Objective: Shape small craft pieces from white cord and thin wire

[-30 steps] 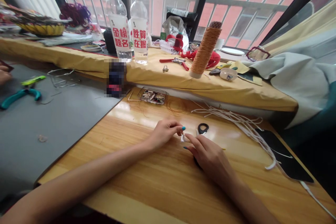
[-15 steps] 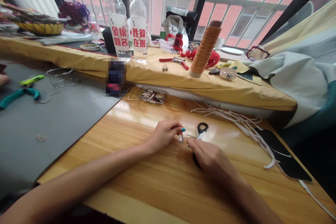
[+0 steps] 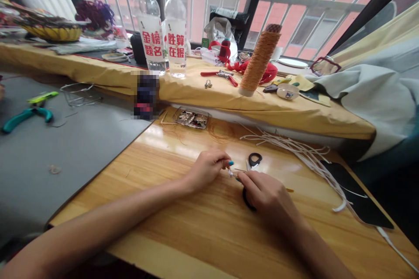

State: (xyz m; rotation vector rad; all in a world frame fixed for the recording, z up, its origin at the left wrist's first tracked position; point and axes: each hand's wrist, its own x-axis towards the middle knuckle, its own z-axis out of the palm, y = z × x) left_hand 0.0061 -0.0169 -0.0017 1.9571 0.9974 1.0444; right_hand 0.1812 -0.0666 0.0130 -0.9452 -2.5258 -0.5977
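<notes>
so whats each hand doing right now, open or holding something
Left hand: closed, pinching a small white piece, material unclear.
Right hand: closed, holding a thin, straight, yellow-ended tool.

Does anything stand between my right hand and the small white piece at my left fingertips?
Nothing visible blocks the way: the right hand holds a thin object pointing to the small white piece at the left hand. The scissors lie partly hidden, outside that gap.

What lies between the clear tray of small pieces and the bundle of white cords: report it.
Loose loops of thin orange thread on the wooden table, seen in the head view.
</notes>
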